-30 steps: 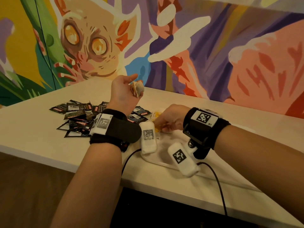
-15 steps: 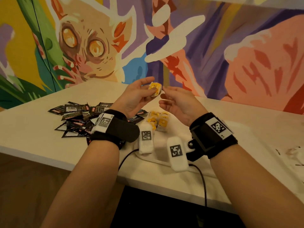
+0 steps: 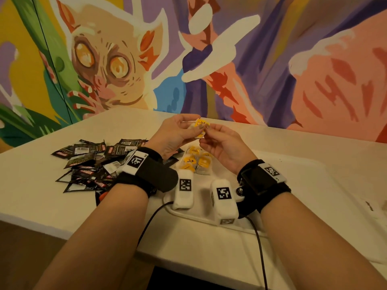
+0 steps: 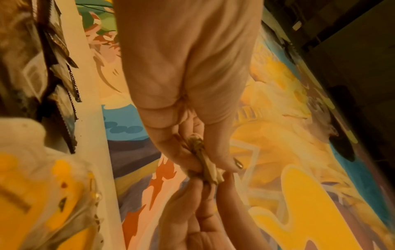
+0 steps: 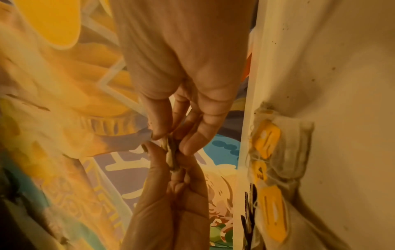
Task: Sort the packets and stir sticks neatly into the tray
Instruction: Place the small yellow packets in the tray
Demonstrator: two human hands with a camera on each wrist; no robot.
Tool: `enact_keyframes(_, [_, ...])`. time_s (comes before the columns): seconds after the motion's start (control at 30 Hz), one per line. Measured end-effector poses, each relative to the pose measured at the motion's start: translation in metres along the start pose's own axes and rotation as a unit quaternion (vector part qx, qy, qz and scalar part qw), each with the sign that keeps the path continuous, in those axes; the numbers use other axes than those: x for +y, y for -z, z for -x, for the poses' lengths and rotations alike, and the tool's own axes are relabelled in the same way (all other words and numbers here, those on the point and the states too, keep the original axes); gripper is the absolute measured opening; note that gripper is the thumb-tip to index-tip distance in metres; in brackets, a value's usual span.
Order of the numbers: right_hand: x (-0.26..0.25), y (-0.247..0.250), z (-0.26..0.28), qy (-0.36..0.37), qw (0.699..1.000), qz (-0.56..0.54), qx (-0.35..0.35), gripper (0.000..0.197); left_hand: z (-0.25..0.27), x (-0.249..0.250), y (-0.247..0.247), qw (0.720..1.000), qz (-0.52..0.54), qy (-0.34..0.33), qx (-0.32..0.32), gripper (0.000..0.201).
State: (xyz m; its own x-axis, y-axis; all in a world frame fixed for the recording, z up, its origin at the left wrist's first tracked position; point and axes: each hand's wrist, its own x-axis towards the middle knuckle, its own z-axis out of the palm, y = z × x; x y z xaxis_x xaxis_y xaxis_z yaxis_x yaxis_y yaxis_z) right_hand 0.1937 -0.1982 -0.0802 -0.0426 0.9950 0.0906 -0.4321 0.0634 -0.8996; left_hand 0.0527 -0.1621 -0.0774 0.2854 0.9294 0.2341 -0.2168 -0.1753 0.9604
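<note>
A: Both hands are up over the table [image 3: 272, 141], working one small bundle of tea bags [image 3: 200, 127] between them.

B: Who is holding it?

A: The left hand [image 3: 173, 132] is pinching it between thumb and fingers; the right hand [image 3: 225, 143] is nipping its near edge with thumb and forefinger, other fingers loosely curled. The hands are touching at the fingertips.

B: So which step is this?

A: Squaring up the bundle before it goes down, I'd say. Below, the white tray [image 3: 261, 225] is already holding a group of yellow-tagged tea bags [image 3: 195, 162] at its left end.

B: And the black packets [image 3: 94, 164]?

A: Lying in a loose heap on the table, left of the tray, untouched. I'm seeing no stir sticks.

B: Next move?

A: Probably lowering the bundle beside the yellow-tagged ones, flat and aligned, without disturbing them.
</note>
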Motion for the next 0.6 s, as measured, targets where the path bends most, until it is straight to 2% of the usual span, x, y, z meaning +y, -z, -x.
enact_keyframes(0.23, [-0.004, 0.019, -0.026, 0.004, 1.000, -0.019, 0.019, 0.010, -0.032, -0.006, -0.013, 0.999, -0.029, -0.005, 0.017, 0.016])
enact_keyframes(0.4, [-0.007, 0.030, -0.045, -0.001, 0.999, 0.003, 0.035, 0.008, -0.046, -0.010, -0.018, 0.997, -0.070, -0.010, 0.035, 0.016])
enact_keyframes(0.6, [-0.014, 0.035, -0.054, 0.001, 0.998, 0.027, 0.051, 0.007, -0.043, -0.011, -0.016, 0.998, -0.068, -0.001, 0.007, 0.019])
